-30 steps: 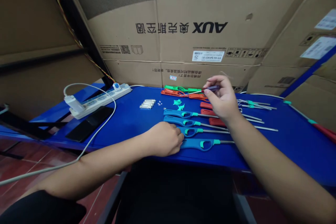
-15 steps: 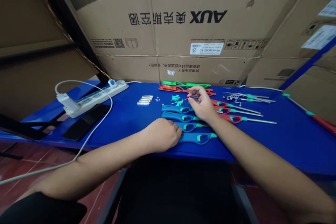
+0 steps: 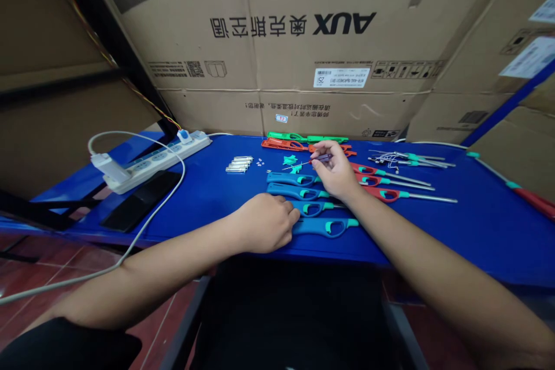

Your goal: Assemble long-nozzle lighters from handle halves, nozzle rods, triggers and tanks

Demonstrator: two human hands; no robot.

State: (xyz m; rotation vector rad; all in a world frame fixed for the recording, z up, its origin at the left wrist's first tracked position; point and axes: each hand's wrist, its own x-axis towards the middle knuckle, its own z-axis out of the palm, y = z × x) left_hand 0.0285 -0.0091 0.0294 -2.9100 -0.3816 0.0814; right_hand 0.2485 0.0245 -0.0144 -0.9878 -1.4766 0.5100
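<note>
Head cam view, right hand point(image 3: 336, 170) pinching a purple-handled precision screwdriver point(image 3: 321, 157) between thumb and fingertips, thin shaft sticking out to the left, tip hanging just above some small teal plastic bits point(image 3: 291, 162). Left hand point(image 3: 265, 222) curling loosely, fingers bunched and resting low on the blue table point(image 3: 195, 208), fingertips sitting right by the end of a blue utility lighter point(image 3: 323, 227). No telling whether that hand is gripping anything or only touching.

Three more blue lighters point(image 3: 290, 179) lying in a tight row just past it, under the right wrist. Three red lighters point(image 3: 384, 193) fanning out to the right of the right hand, metal nozzles all pointing right. Open red and green lighter shells point(image 3: 284, 144) lying along the back of the table, behind the right hand. Small silver tubes point(image 3: 238, 165) piling up left of the teal bits, with tiny screws point(image 3: 260, 162) scattering between them. Loose metal nozzles point(image 3: 410, 159) tangling together at the back right. Over on the left, a power strip point(image 3: 160, 157) and a black phone point(image 3: 141, 201) lying on the table, with a white cable point(image 3: 151, 139) curving past them. AUX cardboard boxes point(image 3: 295, 29) standing behind it all.
</note>
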